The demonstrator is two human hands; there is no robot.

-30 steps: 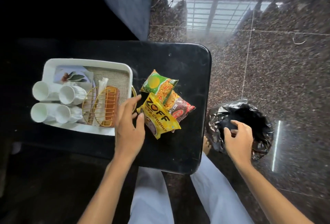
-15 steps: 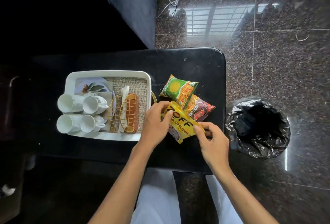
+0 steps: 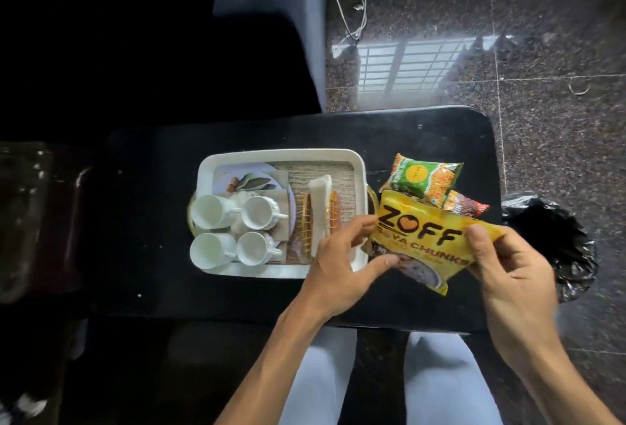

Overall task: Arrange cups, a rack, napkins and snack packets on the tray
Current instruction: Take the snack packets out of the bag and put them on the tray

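Observation:
A white tray point(image 3: 283, 155) sits on the black table point(image 3: 305, 129). Several white cups point(image 3: 257, 212) stand in the tray's left half. A gold wire rack point(image 3: 333, 212) with white napkins point(image 3: 320, 187) in it stands in the right half. A yellow snack packet point(image 3: 420, 235) is lifted just right of the tray, gripped at its left edge by my left hand point(image 3: 342, 265) and at its right edge by my right hand point(image 3: 508, 268). Behind it on the table lie a green packet point(image 3: 423, 177) and a dark red packet point(image 3: 469, 204), partly covered.
A bin lined with a black bag point(image 3: 559, 238) stands on the floor off the table's right end. A dark sofa point(image 3: 271, 35) lies beyond the table. White cables point(image 3: 349, 7) trail on the glossy stone floor. My legs are under the table's near edge.
My right hand came from the bin to the yellow packet and took its right edge. Both hands have lifted the packet off the table, flatter and nearer the camera.

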